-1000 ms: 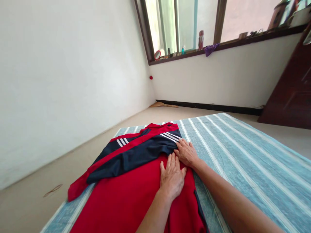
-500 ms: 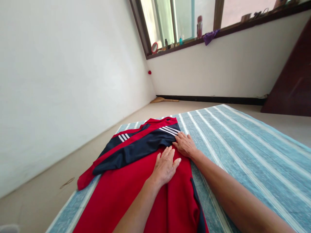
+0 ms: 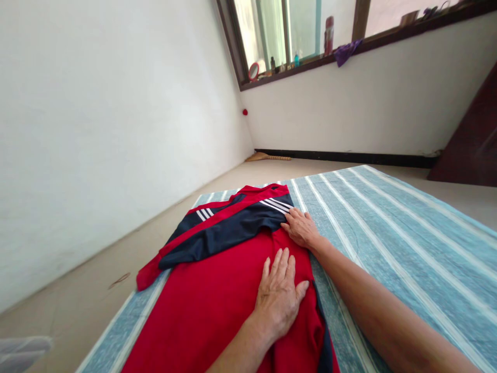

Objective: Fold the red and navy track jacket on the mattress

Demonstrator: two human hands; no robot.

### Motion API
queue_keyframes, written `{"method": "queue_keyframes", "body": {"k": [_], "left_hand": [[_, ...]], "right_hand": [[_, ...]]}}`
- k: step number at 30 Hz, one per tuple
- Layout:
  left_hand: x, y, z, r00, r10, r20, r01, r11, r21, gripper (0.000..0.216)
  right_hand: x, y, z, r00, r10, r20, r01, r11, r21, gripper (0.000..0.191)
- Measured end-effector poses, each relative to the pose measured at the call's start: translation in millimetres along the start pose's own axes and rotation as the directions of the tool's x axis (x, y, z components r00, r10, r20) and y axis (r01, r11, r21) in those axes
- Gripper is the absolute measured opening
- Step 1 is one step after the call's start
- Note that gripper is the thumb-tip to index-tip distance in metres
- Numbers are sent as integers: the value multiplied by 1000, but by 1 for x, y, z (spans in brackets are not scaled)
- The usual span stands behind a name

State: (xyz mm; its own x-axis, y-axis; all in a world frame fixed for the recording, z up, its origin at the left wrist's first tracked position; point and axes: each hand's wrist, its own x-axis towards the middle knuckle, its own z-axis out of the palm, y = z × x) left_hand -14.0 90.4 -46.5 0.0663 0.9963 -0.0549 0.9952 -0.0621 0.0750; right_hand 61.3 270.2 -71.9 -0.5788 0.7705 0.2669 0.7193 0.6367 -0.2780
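Observation:
A red and navy track jacket [image 3: 217, 295] with white stripes lies on a blue striped sheet [image 3: 388, 248]. One navy sleeve with a red stripe and red cuff is laid across its upper part toward the left. My left hand [image 3: 278, 290] rests flat on the red body of the jacket, fingers stretched out and thumb apart. Further up, my right hand [image 3: 301, 227] lies on the jacket's right edge, just below the white shoulder stripes, with its fingers extended over the cloth.
White walls meet in a corner beyond the sheet. A broom [image 3: 267, 157] lies on the floor there. The window sill holds a red bottle [image 3: 329, 36], a purple cloth [image 3: 347, 52], a round mirror [image 3: 253, 71] and small bottles. A dark red panel [image 3: 469, 140] stands at right.
My left hand has slid down the jacket toward me and slightly right, away from the sleeve. My right hand stays at the shoulder edge. The view has shifted a little.

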Motion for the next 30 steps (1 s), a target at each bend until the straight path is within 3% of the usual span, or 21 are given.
{"method": "queue_keyframes", "body": {"k": [6, 8, 11, 13, 15, 18, 22, 25, 30], "left_hand": [[0, 3, 0, 999, -16, 42, 17, 999, -26, 63], [0, 3, -2, 999, -19, 42, 21, 999, -44, 63], [-2, 4, -10, 999, -27, 31, 29, 998, -63, 61], [-6, 5, -15, 999, -29, 30, 31, 997, -71, 59], [-12, 7, -18, 999, -19, 40, 22, 996, -82, 58], [-20, 9, -13, 998, 4, 59, 2, 995, -102, 59], [-25, 12, 2, 1000, 11, 29, -8, 995, -99, 63], [-23, 13, 5, 1000, 21, 8, -20, 994, -111, 65], [-24, 12, -9, 999, 22, 25, -18, 988, -155, 58]], "right_hand": [[3, 2, 2, 999, 8, -47, -2, 993, 118, 25], [5, 5, -2, 989, 96, -113, -55, 944, 327, 29], [8, 12, -10, 925, 318, -207, -138, 791, 595, 46], [9, 14, -14, 888, 386, -252, -142, 749, 647, 50], [9, 11, -14, 888, 357, -291, -82, 744, 664, 48], [6, -5, -8, 939, 169, -299, 48, 797, 601, 43], [0, -25, 5, 994, -58, -94, 83, 957, 278, 43], [-5, -29, 10, 996, -87, 13, 86, 994, 74, 51], [-8, -28, 9, 995, -88, 38, 88, 996, -10, 57]]}}
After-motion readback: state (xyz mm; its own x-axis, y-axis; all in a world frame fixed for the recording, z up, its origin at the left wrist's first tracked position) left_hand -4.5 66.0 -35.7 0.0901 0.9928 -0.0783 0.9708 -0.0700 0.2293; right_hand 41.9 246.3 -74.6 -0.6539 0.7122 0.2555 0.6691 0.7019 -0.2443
